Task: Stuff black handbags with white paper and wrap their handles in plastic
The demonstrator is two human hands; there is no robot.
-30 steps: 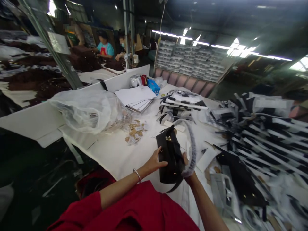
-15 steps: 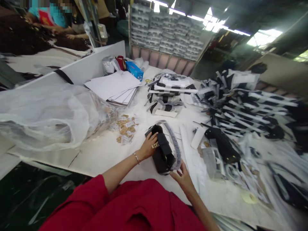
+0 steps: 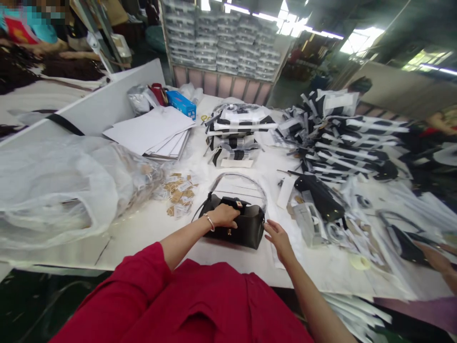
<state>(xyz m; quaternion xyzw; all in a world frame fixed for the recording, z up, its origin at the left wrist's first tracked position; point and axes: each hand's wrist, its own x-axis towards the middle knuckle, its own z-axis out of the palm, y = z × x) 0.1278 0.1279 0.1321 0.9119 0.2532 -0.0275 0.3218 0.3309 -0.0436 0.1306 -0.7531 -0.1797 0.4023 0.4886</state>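
Note:
A small black handbag (image 3: 243, 229) with a gold clasp stands upright on the white table (image 3: 160, 228) in front of me. Its wrapped handle (image 3: 239, 178) arches over the back. My left hand (image 3: 225, 215) lies on top of the bag, fingers curled over its upper edge. My right hand (image 3: 277, 237) touches the bag's right end, fingers partly spread. Both sleeves are red.
A clear plastic bag (image 3: 60, 186) lies left, small gold tags (image 3: 178, 190) beside it. A stack of white sheets (image 3: 153, 133), a blue box (image 3: 181, 104), striped packaged items (image 3: 239, 128) and more black bags (image 3: 321, 197) crowd the back and right. Another person's arm (image 3: 439, 267) shows far right.
The bag has gone from being held tilted in both hands to standing upright on the table. My left hand moved onto its top; my right hand shifted to its right end.

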